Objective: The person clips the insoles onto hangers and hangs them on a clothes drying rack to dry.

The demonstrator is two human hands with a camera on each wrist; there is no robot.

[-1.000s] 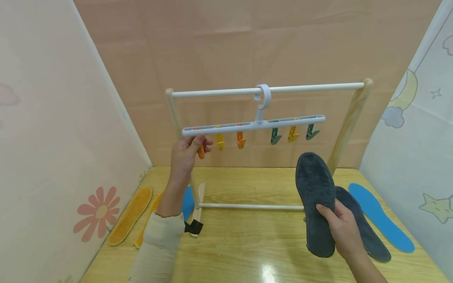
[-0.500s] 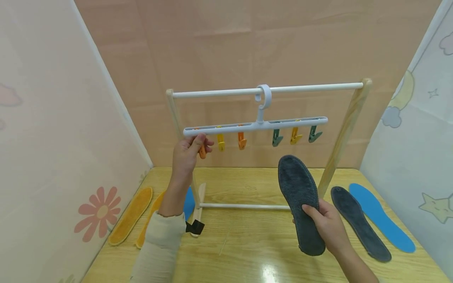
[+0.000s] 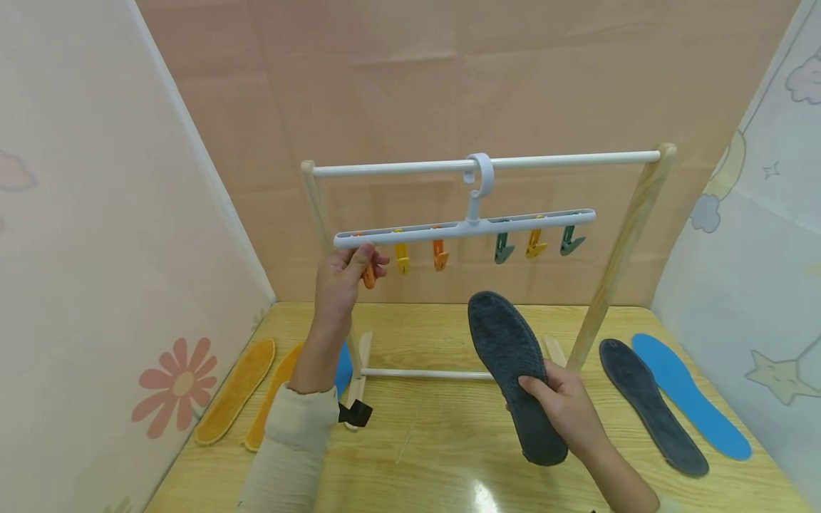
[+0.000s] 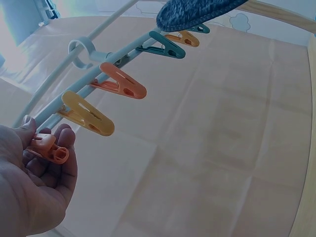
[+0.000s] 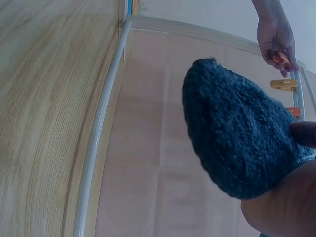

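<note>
The left hand [image 3: 343,281] is raised to the left end of the hanger [image 3: 465,228], its grip closed in a pinch on the orange clip [image 4: 49,148] there, thumb and fingertips squeezing it. The hanger hooks over the top bar of the rack [image 3: 487,162], and along it, right of the pinched clip, hang a yellow clip [image 3: 402,258], another orange one, a green one, a yellow one and a green one.

The right hand [image 3: 564,417] holds a grey insole [image 3: 513,370] below the hanger, its grip curled round the insole's lower half with the thumb across its face; the toe end tilts up toward the clips, clear of the bench [image 3: 436,456].

Right of the rack a second grey insole [image 3: 651,406] and a blue insole [image 3: 689,402] lie side by side on the bench. Left of the rack lie two orange insoles [image 3: 234,392], with another blue one partly hidden behind the left forearm.
</note>
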